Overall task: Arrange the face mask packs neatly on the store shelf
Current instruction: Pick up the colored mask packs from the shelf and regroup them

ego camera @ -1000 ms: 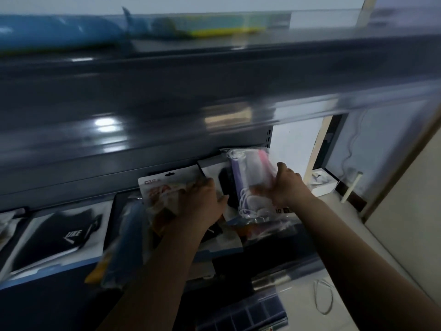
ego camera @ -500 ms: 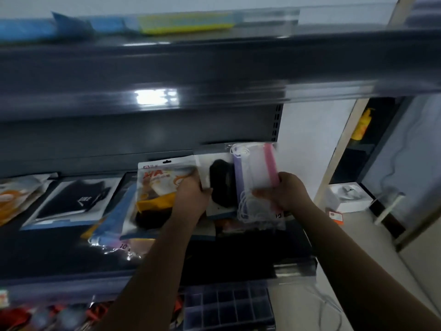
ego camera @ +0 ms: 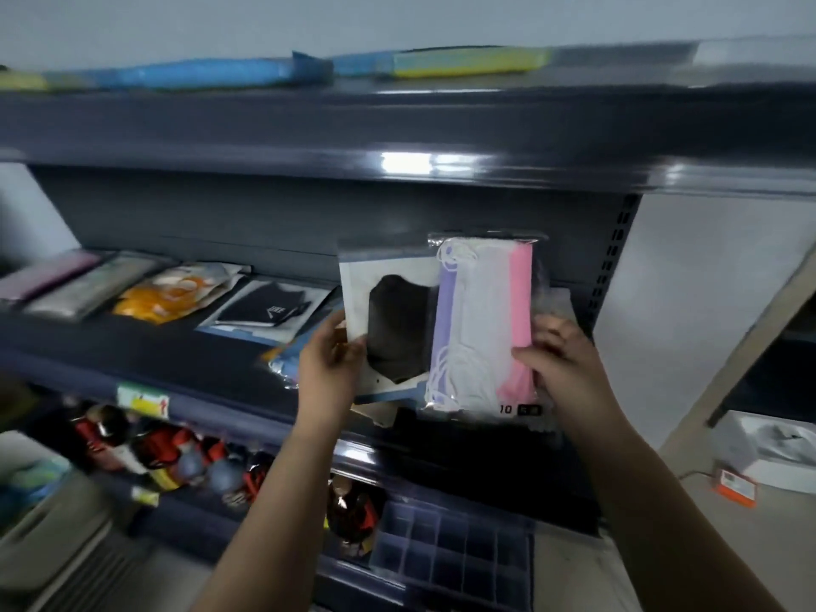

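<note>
My left hand (ego camera: 330, 363) grips the lower left edge of a white pack with a black mask (ego camera: 388, 320), held upright above the dark middle shelf (ego camera: 185, 360). My right hand (ego camera: 557, 360) pinches the right side of a clear pack of purple, white and pink masks (ego camera: 481, 324), which overlaps the black-mask pack. More packs lie flat along the shelf to the left: a black-mask pack (ego camera: 269, 309), an orange one (ego camera: 176, 291), a grey one (ego camera: 88, 289) and a pink one (ego camera: 44, 276). A blue pack (ego camera: 287, 360) sits partly hidden behind my left hand.
The top shelf carries blue packs (ego camera: 198, 75) and a yellow-green pack (ego camera: 468, 64). Below, red and black items (ego camera: 176, 452) hang or lie, and a clear divided organiser box (ego camera: 450, 549) stands at the front. A white box (ego camera: 777, 452) and an orange item (ego camera: 735, 488) lie on the floor at right.
Both hands lifted the two packs upright and higher. The orange-printed pack that my left hand held is gone from it. The view shifted, showing more of the shelf's left side.
</note>
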Demonstrator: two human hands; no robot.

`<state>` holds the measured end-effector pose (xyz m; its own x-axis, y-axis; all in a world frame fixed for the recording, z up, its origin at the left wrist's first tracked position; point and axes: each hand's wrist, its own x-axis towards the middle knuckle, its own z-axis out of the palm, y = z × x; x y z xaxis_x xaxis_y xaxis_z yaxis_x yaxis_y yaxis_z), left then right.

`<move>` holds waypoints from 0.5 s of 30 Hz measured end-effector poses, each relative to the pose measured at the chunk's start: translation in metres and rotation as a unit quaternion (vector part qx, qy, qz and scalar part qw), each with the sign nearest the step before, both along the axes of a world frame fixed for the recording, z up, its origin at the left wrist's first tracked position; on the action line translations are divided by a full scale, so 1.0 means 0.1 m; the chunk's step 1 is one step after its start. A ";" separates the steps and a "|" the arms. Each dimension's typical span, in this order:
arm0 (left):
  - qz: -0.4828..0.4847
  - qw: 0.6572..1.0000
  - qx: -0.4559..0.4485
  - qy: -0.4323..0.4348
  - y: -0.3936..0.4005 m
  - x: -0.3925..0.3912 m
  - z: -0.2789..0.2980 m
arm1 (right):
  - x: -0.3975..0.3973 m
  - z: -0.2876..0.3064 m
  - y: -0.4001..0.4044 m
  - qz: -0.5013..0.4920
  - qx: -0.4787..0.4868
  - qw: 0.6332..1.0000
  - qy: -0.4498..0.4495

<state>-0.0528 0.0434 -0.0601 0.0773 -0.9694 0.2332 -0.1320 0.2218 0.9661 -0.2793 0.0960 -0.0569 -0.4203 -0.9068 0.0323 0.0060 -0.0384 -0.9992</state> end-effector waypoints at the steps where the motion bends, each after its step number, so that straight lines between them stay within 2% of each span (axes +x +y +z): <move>1: 0.028 1.000 0.004 -0.006 0.03 0.10 0.00 | 0.08 0.00 -0.02 0.006 -0.010 1.000 -0.009; 3: 0.072 0.997 0.007 -0.017 0.12 0.29 0.00 | 0.25 0.00 -0.08 0.017 -0.021 0.999 -0.033; 15: 0.174 0.984 -0.019 -0.013 0.10 1.58 -0.06 | 1.43 0.05 -0.50 0.106 -0.001 0.988 -0.112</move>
